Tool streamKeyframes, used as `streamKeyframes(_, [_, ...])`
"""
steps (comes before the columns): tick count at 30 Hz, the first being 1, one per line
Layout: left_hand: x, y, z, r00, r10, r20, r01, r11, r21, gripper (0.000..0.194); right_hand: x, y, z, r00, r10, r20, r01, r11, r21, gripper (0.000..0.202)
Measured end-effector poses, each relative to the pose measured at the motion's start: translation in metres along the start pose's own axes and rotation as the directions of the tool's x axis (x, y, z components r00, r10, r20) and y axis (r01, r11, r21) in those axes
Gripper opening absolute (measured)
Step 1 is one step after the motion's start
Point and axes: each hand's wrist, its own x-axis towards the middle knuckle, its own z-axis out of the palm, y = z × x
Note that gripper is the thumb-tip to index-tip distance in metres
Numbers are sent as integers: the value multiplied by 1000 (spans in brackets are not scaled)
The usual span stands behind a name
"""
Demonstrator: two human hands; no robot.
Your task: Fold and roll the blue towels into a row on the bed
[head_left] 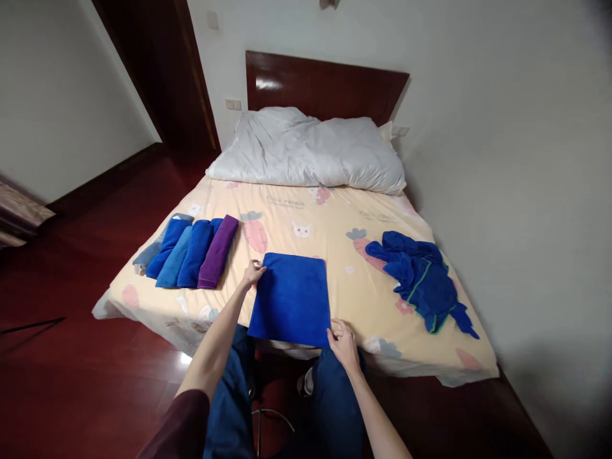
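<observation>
A blue cloth (291, 299), folded into a flat square, lies at the near edge of the bed. My left hand (254, 273) pinches its upper left corner. At the lower right corner, my right hand (342, 340) has its fingers closed on the cloth's edge. To the left, several rolled or folded cloths lie side by side, with a purple one (218, 252) at the right end and blue ones (195, 254) beside it. A crumpled heap of blue cloths (423, 280), one with green trim, rests on the right side of the bed.
The bed (306, 223) has a cream patterned sheet. A grey-white quilt (310, 150) is bunched against the dark wooden headboard (325, 86). Below the near edge are my legs and a thin metal stand (259, 424). A wall runs along the right.
</observation>
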Motion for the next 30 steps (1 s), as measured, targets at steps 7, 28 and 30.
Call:
streamKeyframes(7, [80,13,24,999,-6,-36,9,997,77,50,-2,3,0,994,111,12,-111,977,181,47])
streamKeyframes(28, [73,12,40,875,463,139,-474,764,438,47,6,3,8,991,120,-58,-121,992,-23,47])
streamKeyframes(30, [41,-1,50,825,547,140,-544,705,454,51,7,5,9,987,142,-75,-146,988,-50,47])
